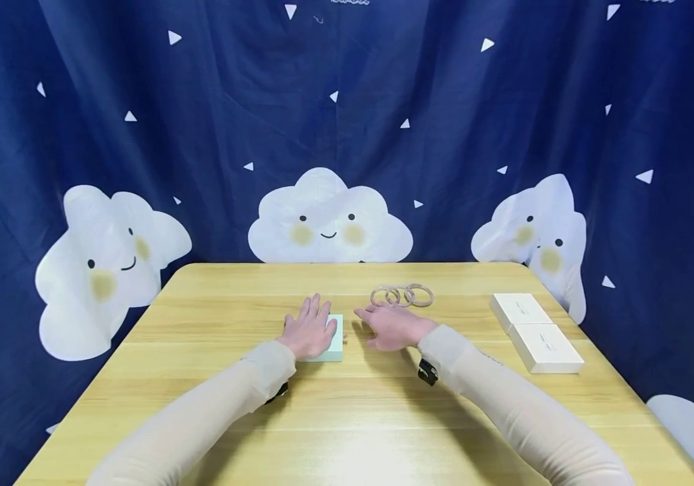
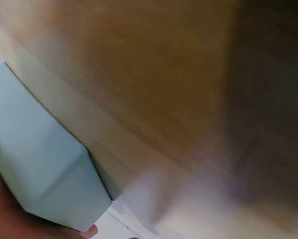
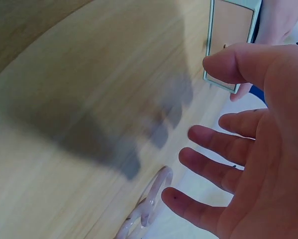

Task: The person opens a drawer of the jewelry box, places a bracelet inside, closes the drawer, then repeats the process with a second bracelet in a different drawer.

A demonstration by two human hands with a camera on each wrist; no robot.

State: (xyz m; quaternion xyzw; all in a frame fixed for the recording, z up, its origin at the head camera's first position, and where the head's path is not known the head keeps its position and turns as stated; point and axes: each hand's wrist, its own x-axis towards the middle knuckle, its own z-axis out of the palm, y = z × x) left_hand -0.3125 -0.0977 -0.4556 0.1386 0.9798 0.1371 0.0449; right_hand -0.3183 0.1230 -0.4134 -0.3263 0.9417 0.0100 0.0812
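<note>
My left hand (image 1: 308,331) lies flat across a small mint-green box (image 1: 337,347), fingers straight, covering much of its top. In the left wrist view the box (image 2: 44,139) fills the lower left corner. The end of the box (image 3: 232,30) turned to the right hand shows a pinkish panel in a green frame, with a small tab on it. To the right of the box, apart from it, my right hand (image 1: 394,329) hovers over the table with fingers spread and nothing held. Several pale pink bangles (image 1: 422,304) lie overlapping in a row just beyond that hand.
Two white lidded boxes, a farther one (image 1: 520,309) and a nearer one (image 1: 546,347), sit end to end by the table's right edge. The wooden table (image 1: 231,297) ends at a dark blue curtain (image 1: 335,135) with clouds on it.
</note>
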